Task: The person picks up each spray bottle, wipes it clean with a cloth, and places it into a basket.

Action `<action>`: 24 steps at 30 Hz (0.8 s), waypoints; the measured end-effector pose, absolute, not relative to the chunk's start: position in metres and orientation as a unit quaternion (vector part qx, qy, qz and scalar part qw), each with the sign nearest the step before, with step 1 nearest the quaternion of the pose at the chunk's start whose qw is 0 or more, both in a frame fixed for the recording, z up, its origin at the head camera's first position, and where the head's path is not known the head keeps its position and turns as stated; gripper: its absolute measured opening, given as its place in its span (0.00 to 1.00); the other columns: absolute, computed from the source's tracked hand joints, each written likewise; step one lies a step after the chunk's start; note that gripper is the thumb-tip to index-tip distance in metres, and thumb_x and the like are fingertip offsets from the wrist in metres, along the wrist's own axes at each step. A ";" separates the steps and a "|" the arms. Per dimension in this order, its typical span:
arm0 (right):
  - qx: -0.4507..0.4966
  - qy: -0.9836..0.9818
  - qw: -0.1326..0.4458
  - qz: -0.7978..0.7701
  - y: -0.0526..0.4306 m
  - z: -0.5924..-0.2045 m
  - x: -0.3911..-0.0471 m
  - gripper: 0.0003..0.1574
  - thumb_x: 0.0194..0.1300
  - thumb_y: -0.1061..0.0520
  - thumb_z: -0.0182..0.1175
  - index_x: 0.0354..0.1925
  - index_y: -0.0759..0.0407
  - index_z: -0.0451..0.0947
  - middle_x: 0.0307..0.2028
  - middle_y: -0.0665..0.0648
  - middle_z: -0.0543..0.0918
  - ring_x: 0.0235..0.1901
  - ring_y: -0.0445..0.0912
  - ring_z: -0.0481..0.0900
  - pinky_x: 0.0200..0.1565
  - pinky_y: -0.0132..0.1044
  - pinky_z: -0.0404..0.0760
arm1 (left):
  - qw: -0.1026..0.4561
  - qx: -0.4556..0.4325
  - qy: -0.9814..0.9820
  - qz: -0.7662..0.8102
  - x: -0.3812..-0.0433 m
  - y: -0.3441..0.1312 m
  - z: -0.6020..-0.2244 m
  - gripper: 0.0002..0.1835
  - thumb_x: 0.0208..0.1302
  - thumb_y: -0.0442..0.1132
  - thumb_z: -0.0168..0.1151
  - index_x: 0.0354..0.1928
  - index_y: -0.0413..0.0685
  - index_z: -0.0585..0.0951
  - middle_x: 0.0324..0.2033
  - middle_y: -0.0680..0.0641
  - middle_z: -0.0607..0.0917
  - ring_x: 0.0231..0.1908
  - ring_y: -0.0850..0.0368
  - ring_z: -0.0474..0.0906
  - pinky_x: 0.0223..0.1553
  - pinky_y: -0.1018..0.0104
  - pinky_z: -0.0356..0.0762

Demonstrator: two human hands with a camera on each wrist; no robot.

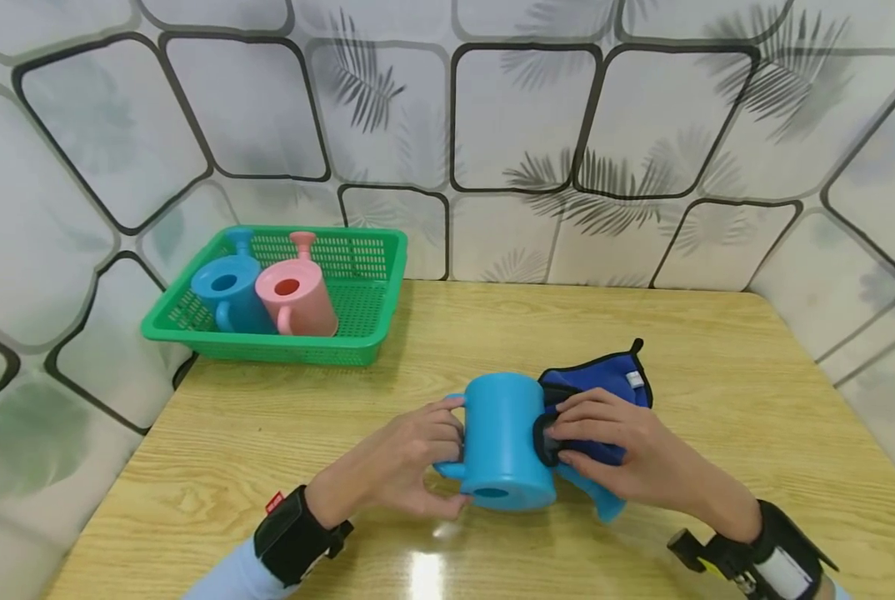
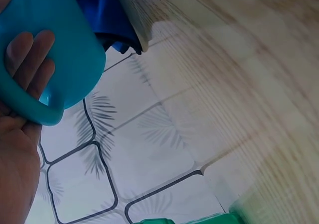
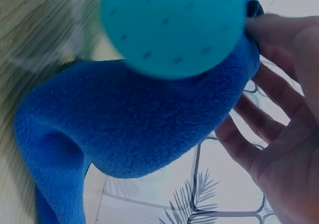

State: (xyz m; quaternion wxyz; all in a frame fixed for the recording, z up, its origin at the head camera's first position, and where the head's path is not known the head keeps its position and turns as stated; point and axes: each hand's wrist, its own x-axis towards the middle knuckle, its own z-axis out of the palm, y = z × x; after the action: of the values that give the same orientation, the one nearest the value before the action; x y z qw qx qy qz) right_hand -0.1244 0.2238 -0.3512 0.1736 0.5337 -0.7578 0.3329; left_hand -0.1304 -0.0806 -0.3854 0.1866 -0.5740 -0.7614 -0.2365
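A light-blue watering can (image 1: 503,433) lies tipped on its side on the wooden table, its opening facing the near edge. My left hand (image 1: 421,458) holds it at the handle side; in the left wrist view the fingers pass through the handle (image 2: 30,107) onto the body. At the other side, my right hand (image 1: 616,437) pinches a dark-blue, black-edged cloth (image 1: 605,375) against the can. Below that hand, the spout (image 1: 601,498) points toward the near right. In the right wrist view, the perforated spout head (image 3: 174,30) covers part of the fuzzy cloth (image 3: 134,114).
A green plastic basket (image 1: 391,296) stands at the table's back left. Inside are another blue watering can (image 1: 245,308) and a pink watering can (image 1: 308,304). A patterned wall covering (image 1: 522,117) borders the back and sides of the wooden table (image 1: 732,392).
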 end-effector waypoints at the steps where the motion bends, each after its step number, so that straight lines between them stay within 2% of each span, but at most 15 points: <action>1: 0.526 -0.765 0.176 0.328 0.225 -0.351 -0.126 0.15 0.60 0.57 0.68 0.46 0.59 0.84 0.40 0.56 0.87 0.46 0.52 0.79 0.55 0.27 0.73 | 0.188 -0.575 -0.760 -0.239 -0.130 -0.080 -0.386 0.15 0.43 0.47 0.70 0.19 0.49 0.74 0.20 0.56 0.76 0.34 0.61 0.74 0.67 0.53 0.64; 5: 0.495 -0.791 0.194 0.303 0.228 -0.352 -0.134 0.17 0.57 0.61 0.69 0.47 0.60 0.84 0.41 0.57 0.87 0.45 0.50 0.80 0.50 0.32 0.78 | 0.189 -0.581 -0.754 -0.240 -0.131 -0.080 -0.384 0.15 0.43 0.47 0.70 0.19 0.48 0.74 0.20 0.56 0.77 0.34 0.60 0.74 0.66 0.52 0.66; 9: 0.460 -0.814 0.214 0.282 0.230 -0.354 -0.144 0.25 0.48 0.69 0.70 0.48 0.62 0.83 0.42 0.59 0.86 0.44 0.49 0.81 0.40 0.40 0.83 | 0.187 -0.585 -0.751 -0.245 -0.130 -0.080 -0.383 0.15 0.42 0.47 0.71 0.19 0.48 0.74 0.20 0.55 0.77 0.34 0.61 0.75 0.66 0.52 0.66; 13: 0.433 -0.836 0.202 0.271 0.234 -0.357 -0.150 0.28 0.45 0.70 0.71 0.49 0.63 0.82 0.43 0.59 0.86 0.43 0.47 0.81 0.35 0.42 0.85 | 0.188 -0.587 -0.747 -0.248 -0.129 -0.079 -0.385 0.15 0.42 0.47 0.71 0.18 0.48 0.74 0.20 0.55 0.78 0.34 0.61 0.76 0.66 0.52 0.66; 24: 0.471 -0.833 0.144 0.251 0.240 -0.361 -0.140 0.28 0.47 0.75 0.67 0.48 0.60 0.83 0.43 0.56 0.84 0.46 0.47 0.78 0.39 0.46 0.84 | 0.193 -0.578 -0.754 -0.244 -0.131 -0.083 -0.384 0.16 0.43 0.47 0.71 0.19 0.48 0.73 0.20 0.54 0.77 0.33 0.60 0.75 0.66 0.52 0.66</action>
State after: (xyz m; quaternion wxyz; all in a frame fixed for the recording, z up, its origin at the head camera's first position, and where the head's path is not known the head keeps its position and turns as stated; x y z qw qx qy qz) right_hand -0.1396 0.2396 -0.3605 0.1441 0.4709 -0.8334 0.2509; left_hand -0.1314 -0.0829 -0.3839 0.1933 -0.5779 -0.7543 -0.2443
